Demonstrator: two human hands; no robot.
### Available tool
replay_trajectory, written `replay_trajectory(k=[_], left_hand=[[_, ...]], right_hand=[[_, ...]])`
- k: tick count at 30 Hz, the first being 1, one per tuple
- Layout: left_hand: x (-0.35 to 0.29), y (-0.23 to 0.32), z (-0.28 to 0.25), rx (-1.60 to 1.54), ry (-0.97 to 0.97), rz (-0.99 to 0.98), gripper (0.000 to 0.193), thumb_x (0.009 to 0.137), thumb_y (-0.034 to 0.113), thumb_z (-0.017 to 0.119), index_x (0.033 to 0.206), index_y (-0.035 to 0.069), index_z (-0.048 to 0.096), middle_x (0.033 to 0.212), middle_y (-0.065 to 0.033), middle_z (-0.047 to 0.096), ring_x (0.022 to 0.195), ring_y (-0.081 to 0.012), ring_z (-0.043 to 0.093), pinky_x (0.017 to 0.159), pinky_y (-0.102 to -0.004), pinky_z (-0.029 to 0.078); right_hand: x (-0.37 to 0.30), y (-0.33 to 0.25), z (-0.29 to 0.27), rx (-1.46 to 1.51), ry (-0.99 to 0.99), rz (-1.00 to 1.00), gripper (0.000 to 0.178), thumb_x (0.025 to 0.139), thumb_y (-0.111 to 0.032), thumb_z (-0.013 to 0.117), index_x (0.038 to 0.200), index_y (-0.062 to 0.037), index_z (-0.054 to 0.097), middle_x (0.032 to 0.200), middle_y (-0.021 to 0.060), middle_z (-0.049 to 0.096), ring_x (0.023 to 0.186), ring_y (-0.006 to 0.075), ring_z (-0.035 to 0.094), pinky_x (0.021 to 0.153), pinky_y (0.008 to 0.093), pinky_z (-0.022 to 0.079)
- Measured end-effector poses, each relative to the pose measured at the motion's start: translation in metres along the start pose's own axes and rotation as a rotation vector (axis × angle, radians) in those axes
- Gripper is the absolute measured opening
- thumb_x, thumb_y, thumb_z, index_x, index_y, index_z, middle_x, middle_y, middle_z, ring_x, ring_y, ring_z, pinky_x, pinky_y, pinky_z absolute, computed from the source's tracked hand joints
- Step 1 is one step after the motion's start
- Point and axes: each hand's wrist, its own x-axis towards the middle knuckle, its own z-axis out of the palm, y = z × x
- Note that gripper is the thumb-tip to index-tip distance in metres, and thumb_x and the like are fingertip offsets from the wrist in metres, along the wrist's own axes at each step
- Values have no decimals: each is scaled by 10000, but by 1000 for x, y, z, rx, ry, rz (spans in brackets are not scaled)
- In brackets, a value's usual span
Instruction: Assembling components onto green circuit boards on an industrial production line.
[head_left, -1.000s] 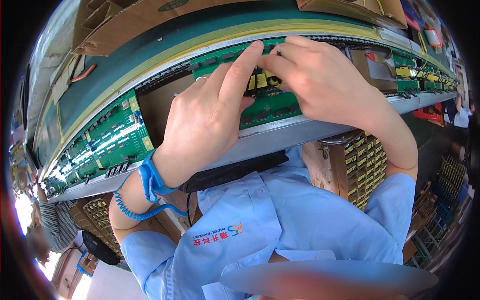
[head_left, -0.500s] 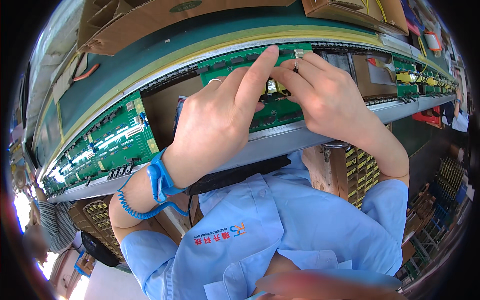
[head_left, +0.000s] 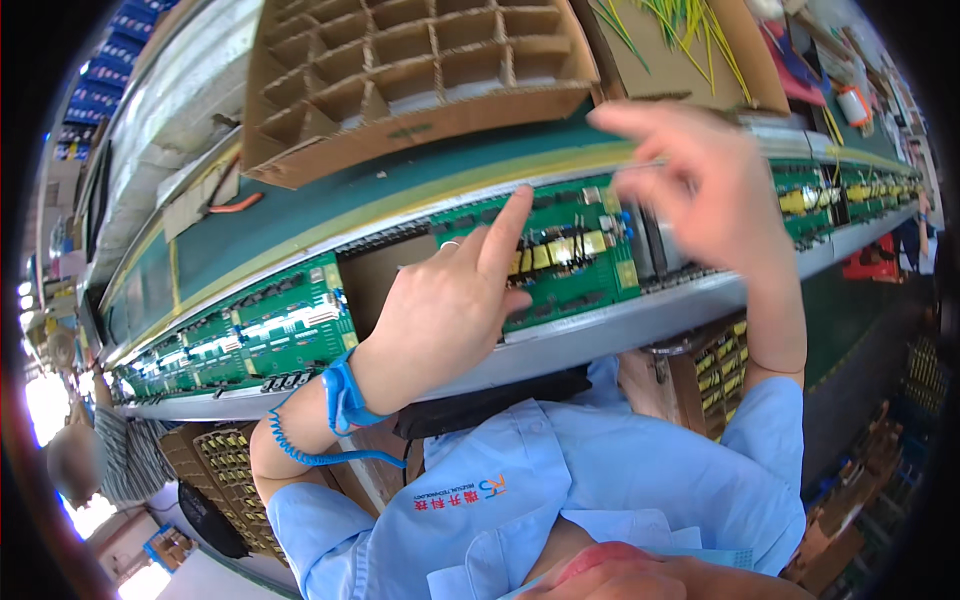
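A green circuit board (head_left: pixel 600 285) lies in the metal-edged conveyor track in front of me. Yellow block components with black leads (head_left: pixel 565 250) stand in a row along its middle. My left hand (head_left: pixel 450 285) rests over the board's left part, index finger stretched toward the far edge and thumb apart near the front. A ring and a blue wrist strap (head_left: pixel 345 395) with a coiled cord are on that arm. Blurred by motion, my right hand (head_left: pixel 705 185) hangs above the board's right end. Its fingers are apart, and I see nothing in them.
More green boards (head_left: pixel 285 335) line the track to the left, and others (head_left: pixel 800 200) to the right. Beyond it stand a divided cardboard box (head_left: pixel 420 125) and a box of yellow-green wires (head_left: pixel 625 85). An orange-handled tool (head_left: pixel 237 205) lies far left. A striped-sleeved person (head_left: pixel 135 455) is at left.
My right hand has lifted off the board, up and to the right, uncovering the yellow components. My left hand stays on the board. The view has shifted, showing more of the far boxes.
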Motion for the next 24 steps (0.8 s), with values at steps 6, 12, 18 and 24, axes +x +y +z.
replay_trajectory(k=[6,12,18,24], left_hand=[[72,-12,-87,102,490,266,274,850,124,709,1123,98,696,1013,-140,715,858,-317,704,714,-395,555],[200,-117,-182,688,461,-183,252,935,148,636,1166,64,686,1114,-169,700,965,-321,697,832,-377,575],[321,-122,-145,609,680,89,200,801,240,674,826,65,768,840,-200,718,850,-366,701,779,-470,544],[367,-109,-125,475,643,-176,318,812,357,652,837,61,767,956,-225,728,941,-394,696,890,-506,522]], right_hand=[[78,131,-29,-614,-113,357,253,841,-308,703,889,-60,719,823,155,720,792,318,711,697,453,541],[111,114,-7,-776,-261,406,201,761,-156,654,891,-26,735,889,187,735,879,358,721,769,462,575],[103,121,-16,-681,-238,507,208,761,-123,629,895,2,727,920,222,726,897,376,714,786,470,571],[100,135,-7,-674,-283,445,215,787,-108,602,927,5,720,921,229,723,918,388,709,795,488,562]])
